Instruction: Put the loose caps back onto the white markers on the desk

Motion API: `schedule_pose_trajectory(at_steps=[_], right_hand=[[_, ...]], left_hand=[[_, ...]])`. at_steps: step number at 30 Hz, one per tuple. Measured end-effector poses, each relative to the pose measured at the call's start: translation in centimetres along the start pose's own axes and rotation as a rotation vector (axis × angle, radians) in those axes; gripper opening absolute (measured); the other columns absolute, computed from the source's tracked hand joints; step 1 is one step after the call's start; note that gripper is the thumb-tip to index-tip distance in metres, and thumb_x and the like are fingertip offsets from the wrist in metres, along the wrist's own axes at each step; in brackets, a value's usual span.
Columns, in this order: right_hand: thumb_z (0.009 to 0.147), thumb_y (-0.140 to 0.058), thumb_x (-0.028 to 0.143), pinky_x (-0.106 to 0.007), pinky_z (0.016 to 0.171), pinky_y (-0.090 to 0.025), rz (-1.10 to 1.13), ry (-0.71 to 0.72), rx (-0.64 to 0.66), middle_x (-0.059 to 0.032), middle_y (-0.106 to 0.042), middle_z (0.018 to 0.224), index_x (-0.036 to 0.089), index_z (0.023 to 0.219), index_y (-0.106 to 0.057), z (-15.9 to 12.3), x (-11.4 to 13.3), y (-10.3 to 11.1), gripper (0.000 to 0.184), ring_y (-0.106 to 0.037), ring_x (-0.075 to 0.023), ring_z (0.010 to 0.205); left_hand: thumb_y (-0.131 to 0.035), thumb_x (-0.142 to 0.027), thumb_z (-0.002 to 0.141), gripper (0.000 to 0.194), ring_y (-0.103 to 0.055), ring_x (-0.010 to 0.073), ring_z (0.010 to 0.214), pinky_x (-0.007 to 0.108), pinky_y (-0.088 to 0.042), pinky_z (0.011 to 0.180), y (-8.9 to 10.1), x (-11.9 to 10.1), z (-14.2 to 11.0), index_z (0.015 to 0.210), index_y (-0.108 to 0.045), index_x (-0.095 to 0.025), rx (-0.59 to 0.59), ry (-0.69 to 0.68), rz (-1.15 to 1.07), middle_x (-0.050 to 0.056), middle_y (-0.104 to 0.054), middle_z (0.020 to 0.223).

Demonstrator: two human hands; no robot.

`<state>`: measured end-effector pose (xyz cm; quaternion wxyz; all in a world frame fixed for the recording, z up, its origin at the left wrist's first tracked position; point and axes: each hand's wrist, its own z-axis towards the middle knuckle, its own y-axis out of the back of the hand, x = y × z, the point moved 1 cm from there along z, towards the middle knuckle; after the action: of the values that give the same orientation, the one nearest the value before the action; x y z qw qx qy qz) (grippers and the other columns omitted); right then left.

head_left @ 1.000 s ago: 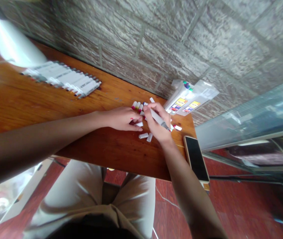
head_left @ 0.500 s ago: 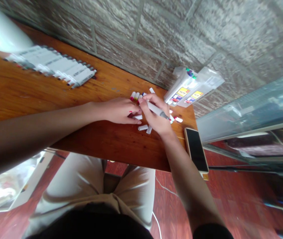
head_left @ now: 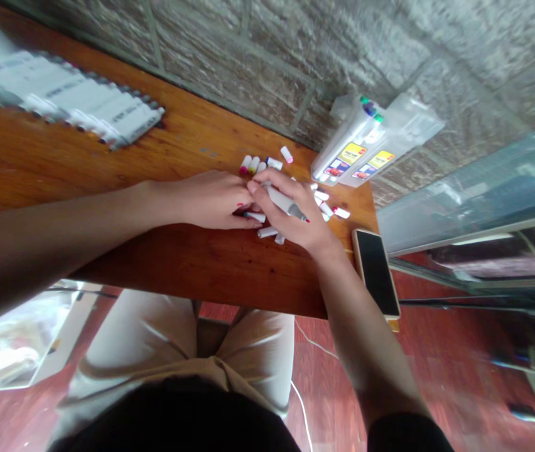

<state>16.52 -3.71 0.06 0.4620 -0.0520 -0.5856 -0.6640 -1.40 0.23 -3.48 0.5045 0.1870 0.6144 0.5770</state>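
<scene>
Head view: marker (head_left: 282,199) clasped in the right hand (head_left: 291,210), left hand (head_left: 218,201) against it.

Around the desk (head_left: 192,257): stone-block wall, phone and red floor.
A phone (head_left: 377,273) in a pale case lies dark screen up at the desk's right end; the grey wall (head_left: 258,69) runs along its far edge, a glass panel (head_left: 446,166) stands beyond its right end, and below it a white cable (head_left: 303,408) and a white-rimmed box (head_left: 72,323) show against the wood-grained floor (head_left: 465,370).
</scene>
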Motion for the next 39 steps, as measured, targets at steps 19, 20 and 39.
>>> schedule_pose_trajectory(at_steps=[19,20,39], right_hand=[[0.098,-0.051,0.053,-0.023,0.062,-0.047,0.082,-0.148,-0.222,0.005,-0.059,0.058,0.021,0.084,-0.066,0.7,-0.6,-0.7,0.038,-0.058,-0.0094,0.056],[0.098,-0.051,0.054,-0.023,0.06,-0.047,0.096,-0.151,-0.214,0.005,-0.059,0.058,0.021,0.085,-0.066,0.7,-0.8,-0.8,0.038,-0.058,-0.0096,0.054],[0.095,-0.06,0.043,-0.025,0.062,-0.046,0.073,-0.12,-0.332,0.003,-0.064,0.075,0.022,0.101,-0.061,0.7,-0.3,-0.9,0.022,-0.059,-0.01,0.063]], left_hand=[[-0.064,-0.039,0.091,0.023,-0.064,0.0135,0.077,0.023,-0.037,0.065,0.6,-0.2,0.4,0.085,-0.07,-0.018,-0.034,-0.015,-0.033,0.002,-0.073,0.083],[-0.064,-0.039,0.091,0.023,-0.065,0.0136,0.077,0.023,-0.037,0.066,0.6,-0.2,0.4,0.085,-0.071,-0.018,-0.03,-0.016,-0.037,0.002,-0.073,0.084],[-0.064,-0.039,0.091,0.022,-0.065,0.0144,0.079,0.024,-0.04,0.071,0.6,-0.1,0.5,0.085,-0.071,-0.019,-0.015,0.009,-0.073,0.002,-0.073,0.084]])
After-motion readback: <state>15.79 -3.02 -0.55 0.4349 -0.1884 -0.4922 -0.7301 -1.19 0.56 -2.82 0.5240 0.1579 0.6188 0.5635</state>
